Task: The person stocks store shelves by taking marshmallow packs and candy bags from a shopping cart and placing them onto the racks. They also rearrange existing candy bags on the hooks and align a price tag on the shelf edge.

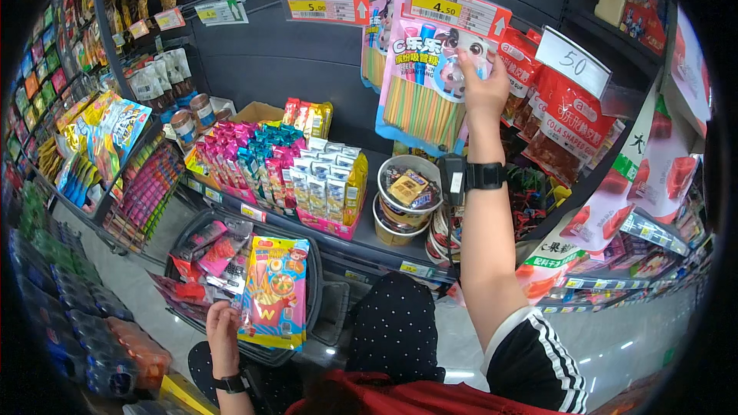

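At the upper right, my right hand (pixel 483 83) grips the top right part of a pink and blue bag of straw candy (pixel 424 89), with the thumb on its front. The bag hangs under a price tag on a hook bar. My left hand (pixel 223 328) is low, at the left edge of a yellow and blue candy bag (pixel 273 294). That bag lies on a dark plastic basket (pixel 316 276) with several smaller candy packets (pixel 216 256). Whether my left fingers hold the bag I cannot tell.
Boxes of wrapped candy bars (pixel 277 167) and stacked tubs (pixel 408 190) stand on the shelf. Red gummy bags (pixel 568 121) hang at right. A wire rack (pixel 124 207) holds packets at left. Bottle packs (pixel 86 323) stand on the floor.
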A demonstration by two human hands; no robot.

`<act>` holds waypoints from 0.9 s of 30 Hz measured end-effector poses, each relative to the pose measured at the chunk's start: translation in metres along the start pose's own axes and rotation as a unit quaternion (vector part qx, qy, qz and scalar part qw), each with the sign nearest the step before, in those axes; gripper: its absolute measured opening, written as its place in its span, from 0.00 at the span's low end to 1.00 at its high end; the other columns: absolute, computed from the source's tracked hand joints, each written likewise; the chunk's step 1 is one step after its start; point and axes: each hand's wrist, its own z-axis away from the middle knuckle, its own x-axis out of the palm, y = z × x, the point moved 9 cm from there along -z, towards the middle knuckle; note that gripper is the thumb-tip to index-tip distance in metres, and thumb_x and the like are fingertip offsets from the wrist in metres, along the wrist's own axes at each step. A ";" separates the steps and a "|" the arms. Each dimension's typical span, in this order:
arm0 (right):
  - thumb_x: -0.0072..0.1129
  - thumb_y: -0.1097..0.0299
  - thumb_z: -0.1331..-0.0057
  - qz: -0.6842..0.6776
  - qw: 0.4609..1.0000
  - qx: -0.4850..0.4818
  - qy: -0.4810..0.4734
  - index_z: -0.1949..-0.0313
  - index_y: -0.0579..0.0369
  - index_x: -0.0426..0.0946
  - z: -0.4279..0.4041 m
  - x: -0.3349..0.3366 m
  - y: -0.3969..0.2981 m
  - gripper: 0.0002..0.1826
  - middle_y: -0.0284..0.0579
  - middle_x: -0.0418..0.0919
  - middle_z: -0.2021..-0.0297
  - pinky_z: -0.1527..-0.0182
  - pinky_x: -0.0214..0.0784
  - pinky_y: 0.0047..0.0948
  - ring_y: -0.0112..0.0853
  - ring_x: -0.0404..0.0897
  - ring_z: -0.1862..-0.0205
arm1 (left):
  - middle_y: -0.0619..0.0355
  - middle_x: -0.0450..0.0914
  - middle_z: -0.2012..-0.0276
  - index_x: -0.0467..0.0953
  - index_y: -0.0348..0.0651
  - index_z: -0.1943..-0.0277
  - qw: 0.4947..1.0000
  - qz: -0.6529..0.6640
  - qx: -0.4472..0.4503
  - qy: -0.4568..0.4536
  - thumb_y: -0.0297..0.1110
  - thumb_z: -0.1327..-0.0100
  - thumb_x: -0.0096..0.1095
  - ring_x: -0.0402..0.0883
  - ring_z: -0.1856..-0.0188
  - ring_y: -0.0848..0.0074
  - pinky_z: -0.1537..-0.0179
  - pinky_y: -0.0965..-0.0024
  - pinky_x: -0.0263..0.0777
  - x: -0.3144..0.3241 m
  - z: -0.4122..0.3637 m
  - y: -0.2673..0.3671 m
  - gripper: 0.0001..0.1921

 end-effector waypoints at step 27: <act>0.60 0.74 0.42 -0.266 0.954 0.126 -0.065 0.55 0.62 0.69 0.047 0.000 -0.074 0.16 0.47 0.78 0.61 0.62 0.73 0.21 0.26 0.79 0.63 | 0.50 0.64 0.41 0.54 0.37 0.37 0.906 -0.113 0.219 -0.346 0.46 0.37 0.49 0.65 0.41 0.67 0.42 0.65 0.58 0.292 -0.052 0.112 0.31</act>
